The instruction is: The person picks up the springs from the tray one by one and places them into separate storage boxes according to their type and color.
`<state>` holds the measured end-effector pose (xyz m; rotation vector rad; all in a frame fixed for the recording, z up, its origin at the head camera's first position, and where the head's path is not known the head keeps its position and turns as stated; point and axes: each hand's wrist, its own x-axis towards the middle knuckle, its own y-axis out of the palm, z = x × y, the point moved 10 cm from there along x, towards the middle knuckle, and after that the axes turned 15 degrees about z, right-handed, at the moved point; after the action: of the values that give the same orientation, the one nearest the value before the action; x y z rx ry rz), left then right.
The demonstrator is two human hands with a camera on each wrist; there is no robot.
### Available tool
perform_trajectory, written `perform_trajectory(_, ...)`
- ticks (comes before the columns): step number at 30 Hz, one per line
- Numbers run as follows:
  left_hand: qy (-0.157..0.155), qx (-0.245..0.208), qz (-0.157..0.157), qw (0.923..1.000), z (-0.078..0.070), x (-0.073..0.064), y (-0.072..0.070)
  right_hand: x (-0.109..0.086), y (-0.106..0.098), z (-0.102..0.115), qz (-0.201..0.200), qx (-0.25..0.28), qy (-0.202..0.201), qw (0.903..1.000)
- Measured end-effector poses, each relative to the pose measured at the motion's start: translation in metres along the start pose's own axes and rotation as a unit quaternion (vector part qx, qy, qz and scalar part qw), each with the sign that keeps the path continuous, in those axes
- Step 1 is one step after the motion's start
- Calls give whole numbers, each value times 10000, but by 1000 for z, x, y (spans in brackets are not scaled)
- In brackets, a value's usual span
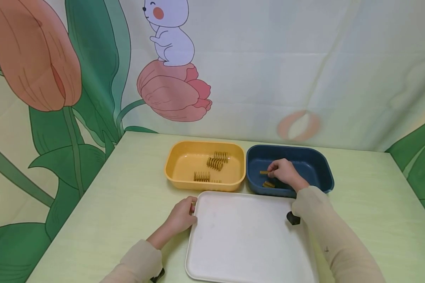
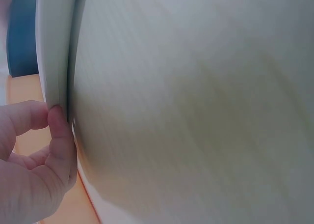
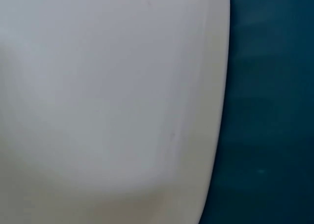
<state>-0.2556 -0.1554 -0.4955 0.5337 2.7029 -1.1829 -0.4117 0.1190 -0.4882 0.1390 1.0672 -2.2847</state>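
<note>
My left hand (image 1: 181,214) pinches the upper left edge of a white tray (image 1: 248,236). The left wrist view has the thumb and fingers of that hand (image 2: 37,155) on the tray's rim (image 2: 54,47). Over the dark blue bin (image 1: 304,151) reaches my right hand (image 1: 283,171), its fingertips pinching one end of a small brass-coloured coil spring (image 1: 264,172). A second small spring (image 1: 268,184) lies on the bin floor just below. Only the tray and the bin's blue wall (image 3: 270,106) appear in the right wrist view; the hand itself is out of sight there.
Left of the blue bin and against it stands a yellow bin (image 1: 184,165) holding several springs, among them a larger one (image 1: 215,164) and a coil near the front (image 1: 202,176). Both bins sit behind the tray on a pale green table (image 1: 127,188). A printed cloth (image 1: 255,78) hangs behind.
</note>
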Motion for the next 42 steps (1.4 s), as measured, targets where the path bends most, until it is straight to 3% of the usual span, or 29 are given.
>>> perform_trajectory(17, -125, -56, 123, 9998, -1, -1, -2, 3, 2, -3, 185, -80, 250, 9995)
perform_trajectory(42, -41, -39, 123, 9999, 1, -3, -3, 0, 13, -5, 398, -20, 510, 9979)
